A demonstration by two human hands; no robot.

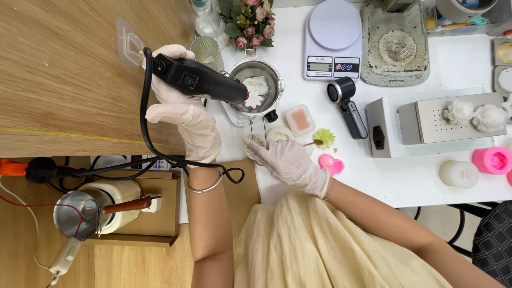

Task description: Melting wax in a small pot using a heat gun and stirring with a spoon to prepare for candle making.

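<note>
Gloved, the right hand [288, 160] lies open and flat on the white bench [405, 176] beside a small round mould [255, 143]. Above it, the left hand [181, 106] grips a black heat gun [200, 81], its nozzle over a steel pot [258, 88] holding white wax [257, 88].

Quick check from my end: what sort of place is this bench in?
Probably a small candle or wax craft workspace: a left hand aims a black heat gun at white wax in a metal pot, near a digital scale and pink silicone moulds.
</note>
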